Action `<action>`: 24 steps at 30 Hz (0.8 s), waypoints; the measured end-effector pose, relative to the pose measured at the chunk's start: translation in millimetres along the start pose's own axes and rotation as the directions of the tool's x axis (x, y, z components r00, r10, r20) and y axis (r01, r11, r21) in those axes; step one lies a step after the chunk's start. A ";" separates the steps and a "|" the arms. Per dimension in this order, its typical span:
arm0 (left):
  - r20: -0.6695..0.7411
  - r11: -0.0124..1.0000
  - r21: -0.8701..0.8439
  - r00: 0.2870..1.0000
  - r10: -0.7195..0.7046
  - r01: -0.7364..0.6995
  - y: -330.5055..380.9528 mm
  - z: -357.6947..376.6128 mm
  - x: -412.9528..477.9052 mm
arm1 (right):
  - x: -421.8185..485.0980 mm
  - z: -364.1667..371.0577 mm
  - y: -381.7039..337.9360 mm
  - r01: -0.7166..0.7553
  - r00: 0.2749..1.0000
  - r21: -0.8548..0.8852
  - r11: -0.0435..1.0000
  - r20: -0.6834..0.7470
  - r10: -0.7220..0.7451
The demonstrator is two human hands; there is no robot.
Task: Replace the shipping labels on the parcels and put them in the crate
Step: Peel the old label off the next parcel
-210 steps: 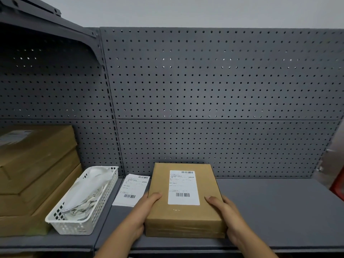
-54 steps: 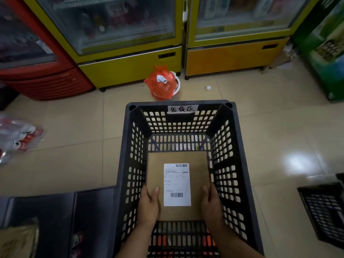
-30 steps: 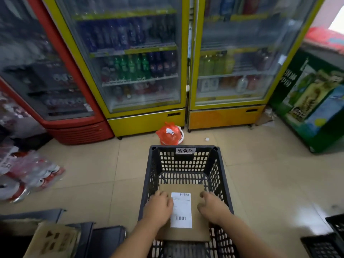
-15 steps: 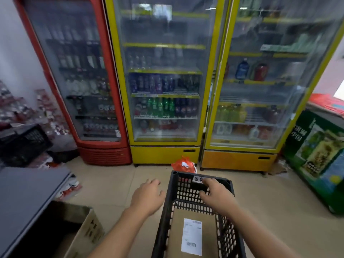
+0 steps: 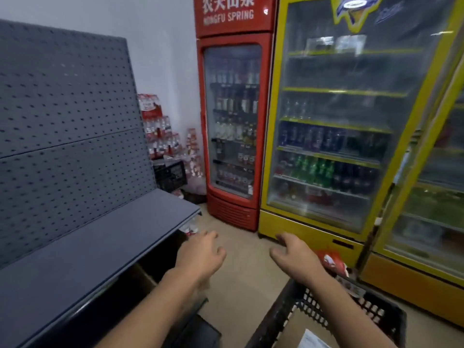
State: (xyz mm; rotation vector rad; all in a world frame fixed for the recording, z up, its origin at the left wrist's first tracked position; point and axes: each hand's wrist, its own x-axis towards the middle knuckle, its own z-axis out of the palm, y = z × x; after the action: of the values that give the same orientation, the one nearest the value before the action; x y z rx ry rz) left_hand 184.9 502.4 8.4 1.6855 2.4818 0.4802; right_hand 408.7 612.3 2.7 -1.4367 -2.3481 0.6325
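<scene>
Over the tiled floor [image 5: 241, 277], the left hand [image 5: 200, 254] hangs in the air, its fingers [image 5: 209, 236] loosely apart and holding nothing. The right hand [image 5: 298, 259] is just as relaxed, fingers spread and empty, its forearm crossing above the black crate [image 5: 371, 312]. Inside the crate lies the brown parcel [image 5: 297, 321], a corner of its white shipping label [image 5: 311, 341] showing. A red bag [image 5: 331, 262] sits just behind the crate. A grey shelf [image 5: 100, 247] with a pegboard back [image 5: 62, 121] runs along the left; ahead stand a red drinks cooler [image 5: 233, 121] and a yellow one [image 5: 339, 134].
</scene>
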 end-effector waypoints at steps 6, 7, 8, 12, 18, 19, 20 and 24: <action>-0.130 0.975 0.003 0.967 -0.218 0.220 -63.4 -48.7 -73.7 | -6.6 32.3 -74.0 0.236 0.966 0.028 0.971 0.103 -0.238; -0.144 0.966 0.006 0.956 -0.254 0.258 -72.6 -54.9 -87.3 | -9.9 37.7 -87.2 0.265 0.955 0.043 0.963 0.127 -0.269; -0.159 0.955 0.012 0.943 -0.291 0.296 -81.2 -61.4 -101.2 | -13.1 44.1 -100.3 0.302 0.940 0.064 0.951 0.144 -0.309; -0.218 0.894 0.039 0.877 -0.429 0.447 -116.3 -87.4 -160.0 | -30.0 74.3 -154.7 0.434 0.869 0.104 0.895 0.211 -0.446; -0.309 0.775 0.024 0.742 -0.594 0.631 -167.2 -127.5 -253.6 | -69.8 120.2 -246.1 0.631 0.721 0.130 0.765 0.266 -0.640; -0.328 0.755 0.023 0.719 -0.614 0.655 -176.2 -133.7 -269.1 | -78.3 127.8 -261.0 0.653 0.695 0.149 0.743 0.272 -0.666; -0.344 0.735 0.021 0.695 -0.632 0.678 -184.9 -139.5 -285.3 | -86.8 136.8 -275.2 0.676 0.668 0.166 0.718 0.275 -0.691; -0.444 0.663 0.032 0.605 -0.661 0.748 -219.0 -160.0 -352.6 | -131.2 169.2 -332.9 0.747 0.580 0.216 0.628 0.251 -0.775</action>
State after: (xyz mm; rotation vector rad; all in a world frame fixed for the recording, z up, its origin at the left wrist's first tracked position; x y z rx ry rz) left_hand 83.2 72.3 58.7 0.4864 3.3028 0.4885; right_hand 134.4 328.0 27.3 -0.1491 -2.8000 0.7161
